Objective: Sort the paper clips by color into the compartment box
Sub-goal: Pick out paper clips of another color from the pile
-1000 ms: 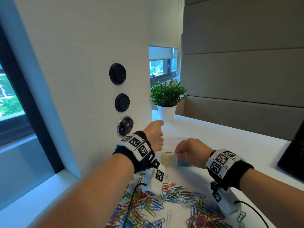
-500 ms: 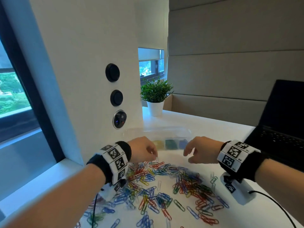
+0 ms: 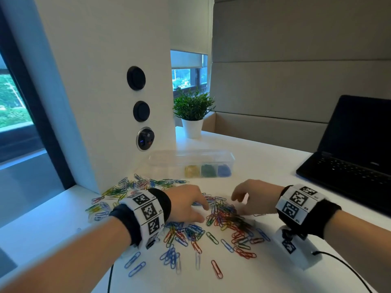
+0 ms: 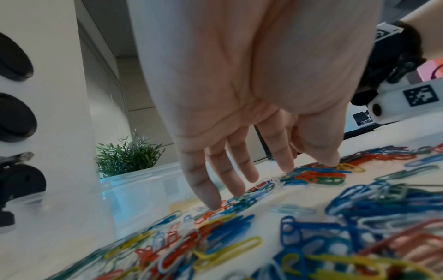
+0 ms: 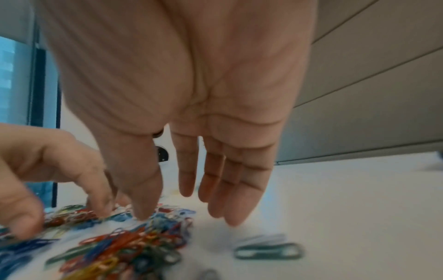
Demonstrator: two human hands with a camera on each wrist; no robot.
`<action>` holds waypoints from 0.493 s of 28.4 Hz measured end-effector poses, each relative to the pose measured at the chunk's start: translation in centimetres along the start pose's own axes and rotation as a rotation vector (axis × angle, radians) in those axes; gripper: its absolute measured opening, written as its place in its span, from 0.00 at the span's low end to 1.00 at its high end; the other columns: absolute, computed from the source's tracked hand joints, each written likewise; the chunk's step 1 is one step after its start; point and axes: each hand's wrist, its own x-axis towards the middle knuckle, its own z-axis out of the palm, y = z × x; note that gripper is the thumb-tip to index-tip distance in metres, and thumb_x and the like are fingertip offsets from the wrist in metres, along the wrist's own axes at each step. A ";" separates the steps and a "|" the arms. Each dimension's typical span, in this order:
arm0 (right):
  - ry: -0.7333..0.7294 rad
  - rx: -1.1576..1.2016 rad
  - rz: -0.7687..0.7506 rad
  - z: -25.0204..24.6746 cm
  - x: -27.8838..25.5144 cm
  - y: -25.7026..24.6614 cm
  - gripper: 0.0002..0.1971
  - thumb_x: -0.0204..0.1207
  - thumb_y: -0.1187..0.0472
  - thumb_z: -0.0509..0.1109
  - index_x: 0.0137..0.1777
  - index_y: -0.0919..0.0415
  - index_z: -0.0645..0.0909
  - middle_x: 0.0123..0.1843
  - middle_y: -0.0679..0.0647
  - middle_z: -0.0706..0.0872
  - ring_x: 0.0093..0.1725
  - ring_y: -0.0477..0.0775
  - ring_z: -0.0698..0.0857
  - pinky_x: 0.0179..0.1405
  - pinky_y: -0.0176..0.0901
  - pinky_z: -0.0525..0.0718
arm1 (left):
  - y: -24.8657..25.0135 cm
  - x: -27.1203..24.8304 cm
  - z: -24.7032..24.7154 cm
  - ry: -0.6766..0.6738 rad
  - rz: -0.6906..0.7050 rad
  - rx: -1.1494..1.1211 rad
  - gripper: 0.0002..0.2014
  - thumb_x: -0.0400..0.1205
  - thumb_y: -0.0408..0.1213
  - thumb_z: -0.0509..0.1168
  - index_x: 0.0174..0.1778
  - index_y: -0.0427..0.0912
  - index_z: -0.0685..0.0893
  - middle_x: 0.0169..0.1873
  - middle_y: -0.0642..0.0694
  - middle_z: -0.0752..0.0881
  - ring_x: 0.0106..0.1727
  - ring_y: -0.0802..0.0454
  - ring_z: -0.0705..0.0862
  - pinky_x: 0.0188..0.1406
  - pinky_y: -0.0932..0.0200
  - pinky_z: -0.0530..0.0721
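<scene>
A heap of coloured paper clips (image 3: 222, 218) in red, blue, green, yellow and white is spread over the white table (image 3: 264, 166). The clear compartment box (image 3: 191, 163) lies beyond it, with yellow, green and blue clips in its three right compartments. My left hand (image 3: 190, 205) hovers over the heap, straight fingers (image 4: 210, 197) reaching down onto the clips (image 4: 239, 223). My right hand (image 3: 249, 197) is opposite it, fingers straight, thumb tip (image 5: 143, 210) on the clips (image 5: 124, 246). Neither hand holds a clip.
An open black laptop (image 3: 349, 149) stands at the right. A potted plant (image 3: 193, 115) sits behind the box. A white pillar (image 3: 105, 92) with round black sockets borders the table on the left. Loose clips (image 3: 173, 259) lie toward the near edge.
Both hands have drawn back from the compartment box and come down onto the heap of clips. The head view has tilted down, so the box now shows uncovered.
</scene>
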 end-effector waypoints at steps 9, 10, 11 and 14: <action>-0.065 -0.069 0.010 1.7 -2.0 0.9 0.17 0.72 0.51 0.77 0.61 0.49 0.85 0.56 0.46 0.86 0.54 0.49 0.84 0.56 0.40 0.84 | 4.4 1.9 1.1 0.071 -0.089 -0.074 0.18 0.79 0.54 0.69 0.59 0.47 0.86 0.53 0.49 0.83 0.49 0.53 0.79 0.49 0.58 0.78; -0.065 -0.067 0.000 1.8 -2.0 0.6 0.17 0.71 0.52 0.77 0.61 0.51 0.86 0.56 0.47 0.87 0.54 0.50 0.84 0.56 0.41 0.85 | 4.5 2.1 1.2 0.085 -0.088 -0.065 0.16 0.79 0.51 0.71 0.58 0.46 0.86 0.53 0.49 0.84 0.48 0.53 0.78 0.48 0.59 0.76; -0.058 -0.065 -0.012 1.9 -1.9 0.5 0.17 0.71 0.53 0.77 0.61 0.51 0.86 0.56 0.48 0.87 0.54 0.50 0.84 0.57 0.43 0.85 | 4.6 2.1 1.2 0.097 -0.097 -0.062 0.14 0.79 0.47 0.72 0.57 0.45 0.87 0.53 0.48 0.85 0.48 0.53 0.78 0.47 0.60 0.76; -0.029 -0.041 -0.038 1.7 -1.9 0.3 0.17 0.72 0.55 0.77 0.62 0.52 0.85 0.57 0.48 0.86 0.53 0.49 0.83 0.56 0.41 0.84 | 3.8 1.9 0.9 0.086 -0.171 -0.092 0.08 0.78 0.40 0.73 0.50 0.41 0.89 0.46 0.46 0.89 0.42 0.54 0.82 0.43 0.61 0.79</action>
